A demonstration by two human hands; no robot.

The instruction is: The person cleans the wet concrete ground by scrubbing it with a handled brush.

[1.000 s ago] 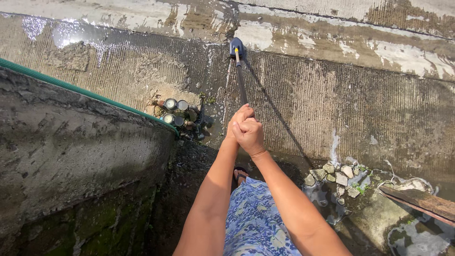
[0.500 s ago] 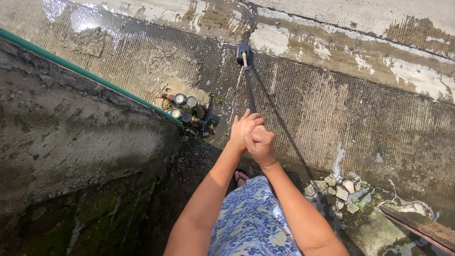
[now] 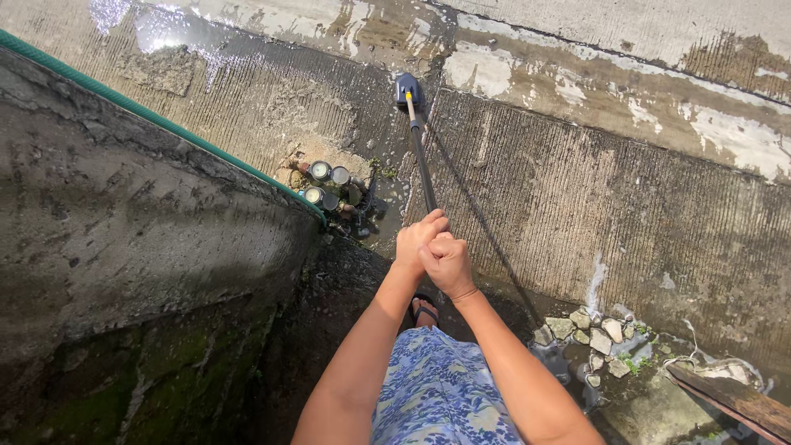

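The long dark pole [image 3: 422, 169] is gripped by both hands, right hand [image 3: 449, 264] clamped just below left hand [image 3: 416, 241]. Beyond them, its blue brush head [image 3: 408, 88] is pressed on wet ribbed concrete [image 3: 577, 189]; water meters [image 3: 325, 185] lie left of the pole.

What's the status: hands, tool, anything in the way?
Left hand and right hand both clamped on the long-handled brush, head on wet concrete. Water meters just left of the handle, apart.
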